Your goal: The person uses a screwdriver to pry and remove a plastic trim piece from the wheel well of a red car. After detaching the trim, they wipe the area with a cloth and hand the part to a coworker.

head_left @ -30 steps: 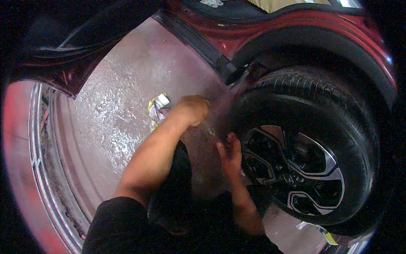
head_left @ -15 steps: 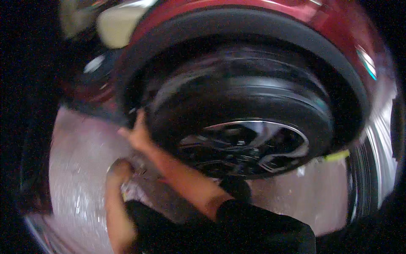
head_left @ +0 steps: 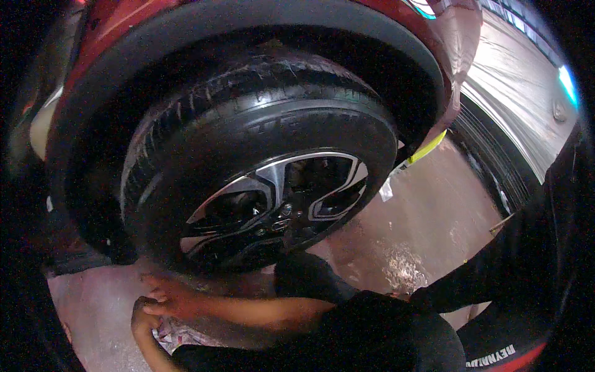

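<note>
A car wheel (head_left: 282, 204) with a silver-and-black spoked rim fills the middle, its black tyre (head_left: 167, 180) under a dark wheel arch (head_left: 248, 18). Below the tyre's lower left, my two hands come together. My right hand (head_left: 170, 299) reaches across from the right with its fingers apart, touching or nearly touching the left. My left hand (head_left: 144, 315) is curled closed, and whatever is in it is too dark to make out. A crumpled patterned cloth (head_left: 183, 335) lies close beneath my hands.
The red car body (head_left: 114, 31) curves overhead. A yellow strip (head_left: 427, 147) is at floor level behind the wheel. A pale sheet (head_left: 517, 87) hangs above another dark tyre (head_left: 489, 149) at the right. Dark clothing with a red edge (head_left: 527, 361) fills the lower right; whose is unclear.
My right hand has left the tyre's left edge and dropped to my left hand. The view has swung, so the wheel sits further left and the yellow strip appears higher.
</note>
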A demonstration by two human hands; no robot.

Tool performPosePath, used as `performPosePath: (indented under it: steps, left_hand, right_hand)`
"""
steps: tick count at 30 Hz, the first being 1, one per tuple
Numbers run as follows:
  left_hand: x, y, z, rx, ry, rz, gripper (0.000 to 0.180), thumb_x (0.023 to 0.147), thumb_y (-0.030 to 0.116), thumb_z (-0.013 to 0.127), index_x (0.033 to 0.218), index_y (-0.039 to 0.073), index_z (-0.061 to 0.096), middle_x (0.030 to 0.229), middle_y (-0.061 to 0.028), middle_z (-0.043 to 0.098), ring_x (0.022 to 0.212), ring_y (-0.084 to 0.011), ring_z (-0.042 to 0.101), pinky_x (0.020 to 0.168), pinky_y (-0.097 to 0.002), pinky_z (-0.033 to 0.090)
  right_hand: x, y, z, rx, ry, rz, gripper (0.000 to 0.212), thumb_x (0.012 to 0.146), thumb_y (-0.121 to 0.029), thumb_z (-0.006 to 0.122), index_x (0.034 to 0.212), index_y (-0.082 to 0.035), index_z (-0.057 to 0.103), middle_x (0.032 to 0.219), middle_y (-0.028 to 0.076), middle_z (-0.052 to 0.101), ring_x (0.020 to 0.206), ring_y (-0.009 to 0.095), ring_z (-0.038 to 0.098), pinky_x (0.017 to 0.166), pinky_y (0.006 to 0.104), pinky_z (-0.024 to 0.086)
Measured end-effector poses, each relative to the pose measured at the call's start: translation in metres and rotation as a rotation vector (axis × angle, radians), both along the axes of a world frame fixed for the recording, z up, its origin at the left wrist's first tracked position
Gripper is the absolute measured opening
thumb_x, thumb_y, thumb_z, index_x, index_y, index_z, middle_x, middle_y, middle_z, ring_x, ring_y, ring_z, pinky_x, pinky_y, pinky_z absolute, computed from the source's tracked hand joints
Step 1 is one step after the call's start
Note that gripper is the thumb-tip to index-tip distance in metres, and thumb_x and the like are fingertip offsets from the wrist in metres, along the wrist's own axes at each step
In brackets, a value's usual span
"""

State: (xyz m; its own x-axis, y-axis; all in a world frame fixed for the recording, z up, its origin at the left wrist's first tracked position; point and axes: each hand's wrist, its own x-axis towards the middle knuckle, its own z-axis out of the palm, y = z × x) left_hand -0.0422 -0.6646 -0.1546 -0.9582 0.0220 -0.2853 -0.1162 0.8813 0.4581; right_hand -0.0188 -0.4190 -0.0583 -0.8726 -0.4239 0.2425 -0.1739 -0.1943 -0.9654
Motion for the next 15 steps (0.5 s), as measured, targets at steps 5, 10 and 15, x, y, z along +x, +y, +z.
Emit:
performPosePath:
  steps: [5,10,15]
  left_hand:
    - [0.002,0.017,0.026,-0.478,0.170,-0.785,0.014,0.057,0.009,0.068,0.069,0.004,0.067,0.071,-0.0119,0.067,0.066,-0.0230,0.066,0.060,-0.0350,0.050]
    - [0.004,0.035,0.042,-0.276,-0.006,-0.461,0.015,0.057,0.020,0.066,0.068,0.011,0.070,0.073,-0.0105,0.068,0.067,-0.0268,0.065,0.063,-0.0363,0.051]
    - [-0.005,0.046,0.024,-0.416,0.370,-0.865,0.011,0.063,0.021,0.063,0.065,0.010,0.068,0.071,-0.0101,0.068,0.067,-0.0267,0.065,0.062,-0.0364,0.050]
  right_hand:
    - [0.028,0.179,0.155,-0.209,0.357,-0.072,0.038,0.089,-0.004,0.059,0.124,-0.003,0.045,0.118,0.015,0.060,0.107,0.026,0.060,0.092,0.0403,0.049]
    - [0.009,0.281,0.238,-0.971,0.419,-0.403,0.053,0.093,-0.035,0.053,0.127,0.002,0.034,0.123,0.026,0.052,0.108,0.040,0.057,0.093,0.0519,0.048]
    - [0.010,0.334,0.277,-1.192,0.433,-0.566,0.050,0.092,-0.046,0.052,0.114,-0.001,0.051,0.116,0.020,0.050,0.106,0.039,0.053,0.096,0.0553,0.044]
